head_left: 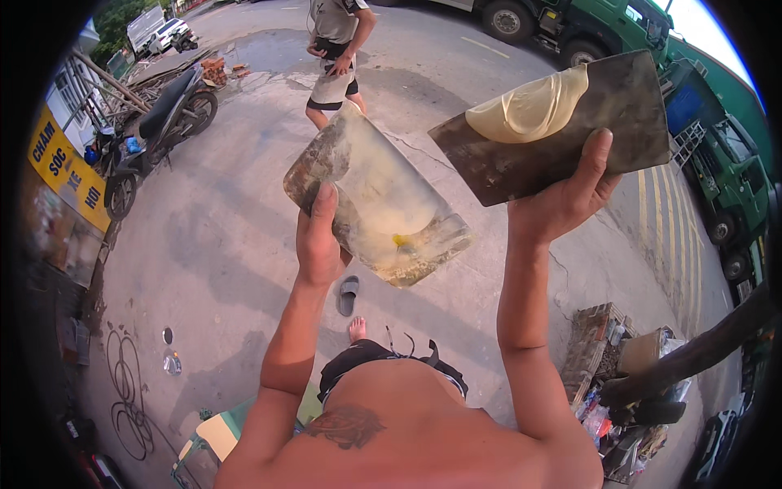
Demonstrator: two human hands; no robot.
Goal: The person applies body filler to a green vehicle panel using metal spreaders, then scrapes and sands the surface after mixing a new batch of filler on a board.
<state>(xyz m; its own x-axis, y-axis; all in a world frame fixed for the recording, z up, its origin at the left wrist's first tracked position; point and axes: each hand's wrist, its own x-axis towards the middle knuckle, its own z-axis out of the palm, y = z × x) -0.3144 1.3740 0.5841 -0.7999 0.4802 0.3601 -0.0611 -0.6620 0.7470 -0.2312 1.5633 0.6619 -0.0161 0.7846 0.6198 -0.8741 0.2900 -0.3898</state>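
Note:
My left hand [318, 240] grips the near left edge of a cloudy, rectangular plate [379, 187], with the thumb lying on its face. Pale paste is smeared across that plate, and a small bright yellow dab [401, 240] sits near its lower end. Higher up and to the right, a dark rectangular plate [623, 102] is held in my right hand [562, 191], its thumb pressed on the face and the other fingers mostly hidden behind. A thick cream-coloured smear of paste [533, 106] clings to the upper part of this dark plate. The two plates are tilted and apart.
A person [334, 49] stands ahead on the concrete. Left are a motorbike [167, 122], a yellow sign [65, 171] and a coiled hose [126, 391]. Green trucks [603, 28] line the road. A box of clutter [627, 359] is at right, and a slipper [349, 295] lies below.

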